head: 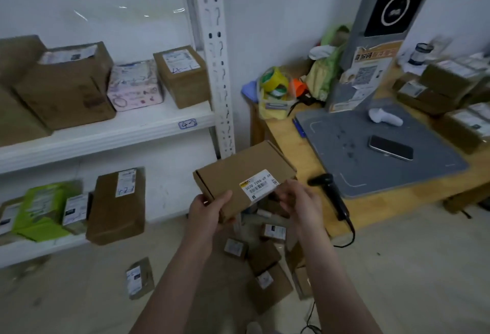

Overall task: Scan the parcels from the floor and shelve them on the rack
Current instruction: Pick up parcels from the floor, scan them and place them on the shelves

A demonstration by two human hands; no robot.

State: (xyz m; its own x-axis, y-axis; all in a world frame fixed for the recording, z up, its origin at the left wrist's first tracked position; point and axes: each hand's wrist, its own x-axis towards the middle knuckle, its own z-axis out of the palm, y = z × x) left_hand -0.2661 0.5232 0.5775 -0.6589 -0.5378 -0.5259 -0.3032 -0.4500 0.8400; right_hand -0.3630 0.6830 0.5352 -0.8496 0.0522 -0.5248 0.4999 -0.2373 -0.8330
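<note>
Fingers (225,199) clamped on box (238,174), frame centre: left hand (209,213) grips corner, right hand (298,202) pinches edge by label (259,185). Likely scan step; next needs scanner (332,195), just right.

The rack (215,68) stands at ten o'clock, shelved parcels (183,79) on both its shelves. At two o'clock the desk (290,134) carries a phone (391,147), with a barcode scanner (331,193) at its near edge. Loose parcels (266,282) lie on the floor (397,267) at six o'clock, under a box (233,177).

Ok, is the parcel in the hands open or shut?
Shut: on the parcel the lid lies flat, no flap raised. The left hand and right hand hold it label-up.
</note>
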